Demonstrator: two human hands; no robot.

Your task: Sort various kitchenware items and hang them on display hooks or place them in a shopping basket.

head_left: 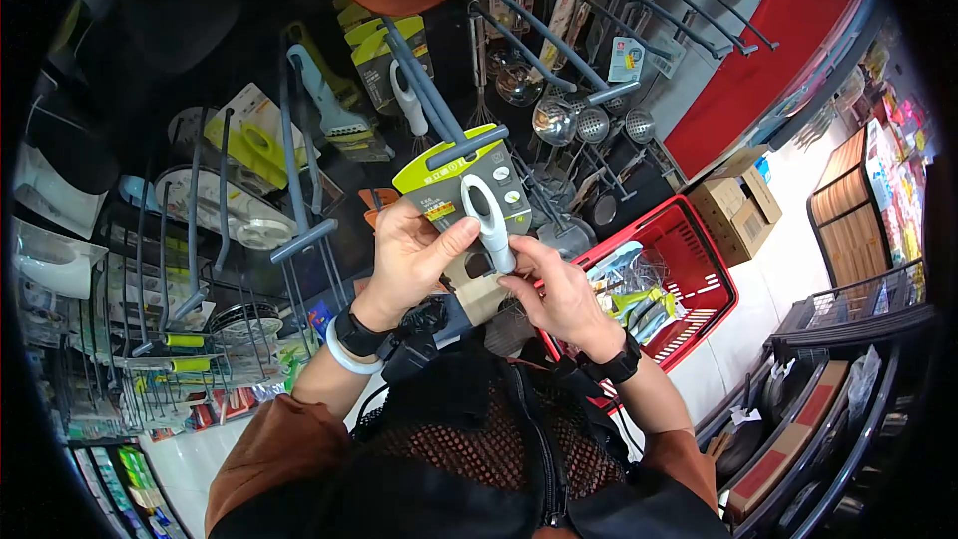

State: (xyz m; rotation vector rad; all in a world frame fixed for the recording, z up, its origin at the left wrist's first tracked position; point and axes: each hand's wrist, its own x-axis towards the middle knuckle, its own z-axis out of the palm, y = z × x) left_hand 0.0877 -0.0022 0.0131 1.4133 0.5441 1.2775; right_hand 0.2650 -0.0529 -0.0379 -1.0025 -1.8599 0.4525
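A white-handled kitchen utensil (486, 220) on a green-and-grey backing card (429, 176) is in front of me, at the end of a grey display hook (467, 145). My left hand (414, 255) is closed on the card's left edge, its thumb against the front near the handle. With bent fingers, my right hand (559, 294) pinches the handle's lower end. The utensil's working end is mostly hidden by my hands. Behind it hangs a similar card with a white handle (407, 98).
A red shopping basket (714, 284) with packaged goods stands to the right, beside a cardboard box (738, 205). Metal ladles and skimmers (555, 122) hang behind. Several hooks project around my hands, with carded graters (324, 90) at left. A black rack (848, 419) stands at lower right.
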